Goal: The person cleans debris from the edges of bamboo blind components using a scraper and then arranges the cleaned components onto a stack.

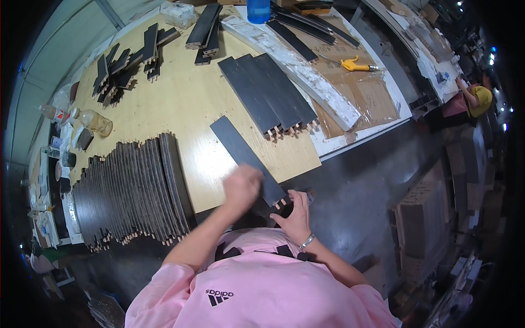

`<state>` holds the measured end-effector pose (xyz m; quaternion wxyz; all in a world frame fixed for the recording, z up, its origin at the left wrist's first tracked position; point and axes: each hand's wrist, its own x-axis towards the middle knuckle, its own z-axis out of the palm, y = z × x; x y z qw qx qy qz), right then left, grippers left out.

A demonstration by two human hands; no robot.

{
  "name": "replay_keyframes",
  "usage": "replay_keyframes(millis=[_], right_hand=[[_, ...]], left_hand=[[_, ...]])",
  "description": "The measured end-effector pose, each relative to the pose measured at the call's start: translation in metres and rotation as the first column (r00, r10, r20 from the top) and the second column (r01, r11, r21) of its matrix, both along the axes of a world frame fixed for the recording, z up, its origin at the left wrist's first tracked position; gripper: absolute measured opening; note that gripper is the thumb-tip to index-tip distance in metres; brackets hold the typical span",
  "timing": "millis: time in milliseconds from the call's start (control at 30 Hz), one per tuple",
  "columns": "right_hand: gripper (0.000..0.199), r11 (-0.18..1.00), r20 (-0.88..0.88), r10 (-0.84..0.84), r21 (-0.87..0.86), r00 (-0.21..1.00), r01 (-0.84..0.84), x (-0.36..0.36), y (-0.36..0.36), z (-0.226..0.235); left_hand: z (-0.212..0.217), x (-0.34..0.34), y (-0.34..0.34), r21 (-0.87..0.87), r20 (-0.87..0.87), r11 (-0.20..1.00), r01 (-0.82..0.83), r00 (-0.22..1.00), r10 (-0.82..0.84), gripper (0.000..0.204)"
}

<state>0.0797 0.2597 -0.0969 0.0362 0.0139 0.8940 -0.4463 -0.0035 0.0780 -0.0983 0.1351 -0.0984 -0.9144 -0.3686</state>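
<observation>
- Workshop, dark floor, pale wooden worktable point(180, 109) running away from the viewer.
- Dark slat point(243, 156) lying flat near the table's front edge, its dowelled end overhanging the edge toward the body.
- Left hand point(241, 186) blurred, resting on top of the slat's near half; fingers seemingly curled over it, though how firmly cannot be told.
- Right hand point(295, 213) just off the table edge at the slat's dowelled end, fingers spread open, fingertips touching or nearly touching the dowels; nothing clasped.
- Long row of dark slats point(131, 191) stacked on edge to the left, just beside the left forearm.
- Four dark boards point(268, 93) laid side by side beyond, dowels pointing forward.
- Scattered short dark pieces point(126, 65) at the far left corner.
- Yellow air gun point(353, 65) on cardboard at the far right; blue container point(258, 11) at the far edge.
- Another person point(473, 98) well apart, at the right.
</observation>
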Motion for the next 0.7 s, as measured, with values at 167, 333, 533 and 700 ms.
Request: replay_keyframes(millis=[167,333,533,700], right_hand=[[0.078,0.991,-0.075,0.042,0.132,0.996,-0.031,-0.013,-0.020,0.010],[0.065,0.999,-0.087,0.017,0.044,0.996,-0.013,-0.028,-0.021,0.009],[0.053,0.996,-0.170,-0.052,-0.083,0.984,0.038,-0.035,-0.005,0.021],[0.043,0.943,-0.171,-0.093,-0.331,0.981,0.032,-0.036,0.009,0.042]], left_hand=[[0.000,-0.117,-0.091,-0.112,0.154,0.823,-0.558,0.808,0.569,0.013],[-0.006,-0.150,-0.137,-0.219,0.221,0.779,-0.588,0.747,0.627,0.012],[-0.014,-0.102,-0.084,-0.258,-0.089,0.881,-0.397,0.918,0.387,0.010],[0.003,-0.064,-0.045,-0.127,0.117,0.978,-0.164,0.977,0.179,0.011]])
